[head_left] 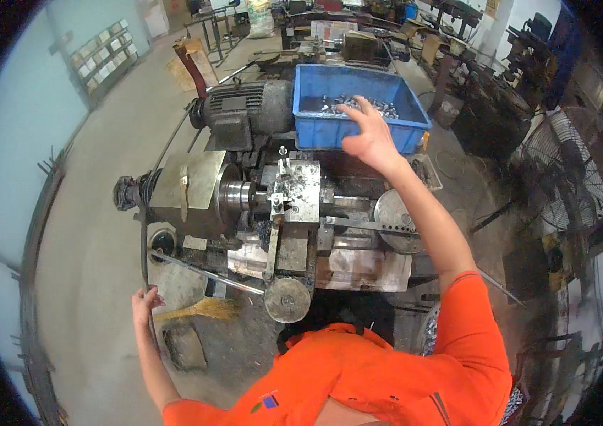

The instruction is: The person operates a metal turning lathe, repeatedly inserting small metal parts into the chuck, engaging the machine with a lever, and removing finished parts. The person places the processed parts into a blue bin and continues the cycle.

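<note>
My left hand is low on the left, its fingers closed around a long dark rod that runs down beside the lathe. My right hand reaches over the near rim of a blue plastic bin. Its fingers are apart, and I see nothing held in them. Inside the bin lie many small shiny metal parts, below and beyond the fingertips. Between my arms stands a small lathe, with its chuck facing a metal tool block. The right palm is partly hidden.
An electric motor sits behind the lathe, left of the bin. A round handwheel and a slanting metal bar stick out in front. A straw broom lies on the floor. At the right stands a large fan.
</note>
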The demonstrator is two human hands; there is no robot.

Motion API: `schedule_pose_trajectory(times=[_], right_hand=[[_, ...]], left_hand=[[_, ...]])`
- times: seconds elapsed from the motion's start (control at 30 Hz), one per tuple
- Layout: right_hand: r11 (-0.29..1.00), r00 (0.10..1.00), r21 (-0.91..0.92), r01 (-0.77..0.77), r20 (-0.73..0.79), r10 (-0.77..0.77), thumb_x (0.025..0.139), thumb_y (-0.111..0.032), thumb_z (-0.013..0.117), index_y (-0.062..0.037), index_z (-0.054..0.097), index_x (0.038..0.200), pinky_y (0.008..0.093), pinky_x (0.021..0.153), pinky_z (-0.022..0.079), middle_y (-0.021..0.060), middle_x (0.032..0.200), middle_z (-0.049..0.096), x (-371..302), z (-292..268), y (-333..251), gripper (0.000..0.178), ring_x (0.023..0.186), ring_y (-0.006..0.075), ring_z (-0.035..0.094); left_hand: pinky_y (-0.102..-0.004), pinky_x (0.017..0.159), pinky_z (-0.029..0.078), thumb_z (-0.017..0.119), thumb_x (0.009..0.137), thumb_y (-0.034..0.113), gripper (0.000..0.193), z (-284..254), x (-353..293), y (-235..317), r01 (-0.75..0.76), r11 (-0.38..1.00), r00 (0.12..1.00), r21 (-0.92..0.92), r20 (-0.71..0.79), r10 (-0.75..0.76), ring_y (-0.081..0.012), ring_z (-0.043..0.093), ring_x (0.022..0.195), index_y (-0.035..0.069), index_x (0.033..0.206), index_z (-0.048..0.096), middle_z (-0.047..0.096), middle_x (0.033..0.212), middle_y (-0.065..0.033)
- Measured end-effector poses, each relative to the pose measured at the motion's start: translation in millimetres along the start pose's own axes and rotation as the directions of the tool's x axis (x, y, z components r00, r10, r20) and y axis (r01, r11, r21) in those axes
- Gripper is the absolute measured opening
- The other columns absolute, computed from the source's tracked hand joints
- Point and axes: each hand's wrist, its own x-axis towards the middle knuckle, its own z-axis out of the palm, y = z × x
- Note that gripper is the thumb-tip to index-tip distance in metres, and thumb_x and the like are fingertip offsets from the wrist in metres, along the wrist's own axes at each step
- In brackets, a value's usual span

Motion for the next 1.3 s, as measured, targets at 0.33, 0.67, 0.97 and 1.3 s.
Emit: schedule_pose_trajectory(times=[0.33, 0.67, 0.97, 1.3], right_hand=[[0.747, 0.778, 0.245, -0.618, 0.330, 0.535, 0.058, -0.013, 0.056, 0.0056, 0.061, 0.097, 0.0304, 0.080, 0.046, 0.0143, 0.118, 0.056, -192.4, -115.5, 43.0, 0.044, 0.095, 0.0260, 0.059], [0.188, 0.220, -0.439, -0.878, -0.024, 0.975, 0.060, -0.016, 0.058, -0.0058, 0.067, 0.090, 0.0343, 0.075, 0.048, 0.0186, 0.090, 0.064, -482.9, -233.3, 106.3, 0.033, 0.083, 0.0310, 0.062], [0.079, -0.025, -0.765, -0.639, 0.123, 0.992, 0.069, -0.027, 0.054, -0.0032, 0.066, 0.083, 0.0369, 0.079, 0.049, 0.0170, 0.096, 0.063, -515.9, -186.5, 90.2, 0.030, 0.090, 0.0306, 0.061], [-0.038, -0.122, -0.688, -0.724, 0.074, 0.990, 0.066, -0.031, 0.057, 0.0006, 0.061, 0.095, 0.0356, 0.088, 0.046, 0.0193, 0.105, 0.060, -509.8, -181.0, 90.1, 0.043, 0.099, 0.0311, 0.058]], left_hand=[[-0.0324, 0.059, 0.050, 0.063, 0.082, 0.027, 0.030, -52.8, 37.5, -51.4, 0.124, 0.992, 0.992, -0.023, -0.028, -0.125, -0.0139, 0.055, 0.062, 0.001, 0.096, 0.059, 0.054, 0.068, -0.0023], [-0.0366, 0.064, 0.047, 0.065, 0.080, 0.027, 0.039, -78.8, 85.9, -66.5, 0.363, 0.930, 0.929, -0.051, -0.063, -0.365, -0.0175, 0.050, 0.062, 0.006, 0.111, 0.053, 0.048, 0.064, -0.0031], [-0.0376, 0.064, 0.046, 0.068, 0.077, 0.029, 0.032, -72.0, 70.5, -60.6, 0.336, 0.938, 0.935, -0.078, -0.092, -0.343, -0.0189, 0.051, 0.064, 0.008, 0.098, 0.058, 0.051, 0.067, -0.0045], [-0.0370, 0.064, 0.046, 0.066, 0.078, 0.036, 0.053, -77.0, 80.0, -70.1, 0.307, 0.950, 0.951, -0.056, -0.012, -0.308, -0.0208, 0.053, 0.067, 0.011, 0.121, 0.047, 0.056, 0.074, -0.0068]])
